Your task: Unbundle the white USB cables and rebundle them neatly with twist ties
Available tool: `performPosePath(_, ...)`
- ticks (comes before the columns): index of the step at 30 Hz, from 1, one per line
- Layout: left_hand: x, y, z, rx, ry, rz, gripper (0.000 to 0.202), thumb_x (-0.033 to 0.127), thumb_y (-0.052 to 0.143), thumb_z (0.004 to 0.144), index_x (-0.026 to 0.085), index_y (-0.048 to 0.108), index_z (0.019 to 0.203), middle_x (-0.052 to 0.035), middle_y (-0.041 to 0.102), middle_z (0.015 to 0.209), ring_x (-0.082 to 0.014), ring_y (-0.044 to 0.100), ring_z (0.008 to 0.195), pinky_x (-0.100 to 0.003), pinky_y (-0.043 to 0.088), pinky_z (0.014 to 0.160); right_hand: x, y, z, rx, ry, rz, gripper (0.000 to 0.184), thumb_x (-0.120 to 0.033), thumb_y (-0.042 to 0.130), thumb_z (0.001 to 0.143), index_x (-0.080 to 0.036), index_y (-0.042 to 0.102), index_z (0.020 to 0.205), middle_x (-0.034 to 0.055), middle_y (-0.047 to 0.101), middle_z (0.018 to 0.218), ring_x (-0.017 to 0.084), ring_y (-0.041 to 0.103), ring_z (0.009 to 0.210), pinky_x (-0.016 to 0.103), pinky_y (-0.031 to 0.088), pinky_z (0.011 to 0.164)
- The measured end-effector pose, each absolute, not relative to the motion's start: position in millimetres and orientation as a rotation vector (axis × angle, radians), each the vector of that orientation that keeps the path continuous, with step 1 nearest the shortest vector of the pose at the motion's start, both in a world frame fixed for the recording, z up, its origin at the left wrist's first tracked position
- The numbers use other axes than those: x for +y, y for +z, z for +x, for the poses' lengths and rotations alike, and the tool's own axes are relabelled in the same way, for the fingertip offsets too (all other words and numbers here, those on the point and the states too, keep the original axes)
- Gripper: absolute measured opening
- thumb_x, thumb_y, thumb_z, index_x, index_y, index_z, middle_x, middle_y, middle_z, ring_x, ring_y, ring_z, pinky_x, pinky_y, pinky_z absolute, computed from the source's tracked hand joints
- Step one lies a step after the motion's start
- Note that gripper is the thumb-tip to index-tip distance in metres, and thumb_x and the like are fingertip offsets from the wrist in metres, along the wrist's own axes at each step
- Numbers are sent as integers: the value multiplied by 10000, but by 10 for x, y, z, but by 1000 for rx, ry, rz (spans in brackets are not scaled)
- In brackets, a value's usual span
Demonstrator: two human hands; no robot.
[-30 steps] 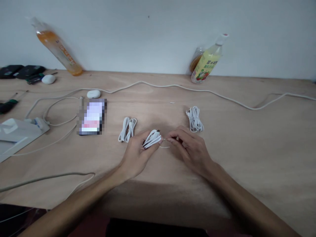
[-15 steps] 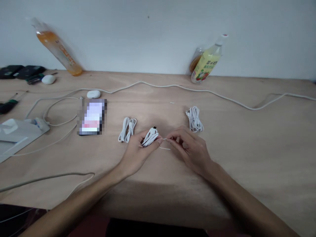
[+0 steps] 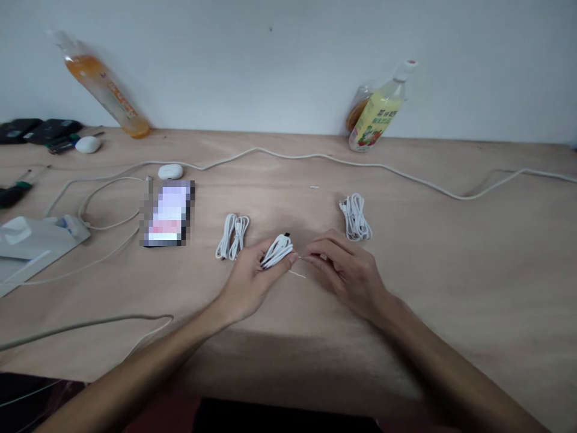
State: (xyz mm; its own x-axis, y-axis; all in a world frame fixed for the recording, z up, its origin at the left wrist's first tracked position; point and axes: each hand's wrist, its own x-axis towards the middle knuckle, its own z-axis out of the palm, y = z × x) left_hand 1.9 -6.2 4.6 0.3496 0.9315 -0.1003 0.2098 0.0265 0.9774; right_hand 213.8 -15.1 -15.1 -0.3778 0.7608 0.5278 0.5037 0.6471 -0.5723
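My left hand (image 3: 247, 279) is closed around a small coiled white cable (image 3: 276, 250) held just above the wooden table (image 3: 451, 258). My right hand (image 3: 349, 270) pinches a thin white tie (image 3: 301, 266) that runs from the coil to its fingertips. A second bundled white cable (image 3: 232, 236) lies on the table just left of my left hand. A third bundled white cable (image 3: 356, 218) lies just beyond my right hand.
A phone (image 3: 167, 212) lies left of the bundles. A long white cord (image 3: 315, 157) crosses the table behind. Two drink bottles (image 3: 377, 111) (image 3: 104, 86) lean on the wall. A power strip (image 3: 36, 234), white earbud cases and dark tools sit at far left.
The coil in my left hand has turned slightly, and the loose end of the tie under my right fingers has shifted a little. Both hands stay in the same spot.
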Motion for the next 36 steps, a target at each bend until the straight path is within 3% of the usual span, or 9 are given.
performPosePath(9,-59,31,17,1106,790,1459,298,413,652,976,207,560,782,29,465,751,-157,430,726,-276,388,677,-150,-206,2115,-2105,278,-953,136,-163,600,1102,-209,726,1076,73,774,934,210,727,851,333,616,776)
performPosePath(18,-62,14,15,1106,794,1459,336,425,666,971,214,534,747,32,445,726,-153,415,703,-275,374,660,-151,-214,2132,-2164,236,-929,198,-157,576,1104,-211,767,1102,92,784,962,227,757,890,357,650,821)
performPosePath(36,-64,-43,-24,1007,776,1524,213,340,664,993,194,624,843,20,558,795,-169,492,778,-277,412,740,-70,-172,2211,-2145,712,-980,185,-222,544,1137,-233,688,1022,42,758,967,199,717,887,310,571,800)
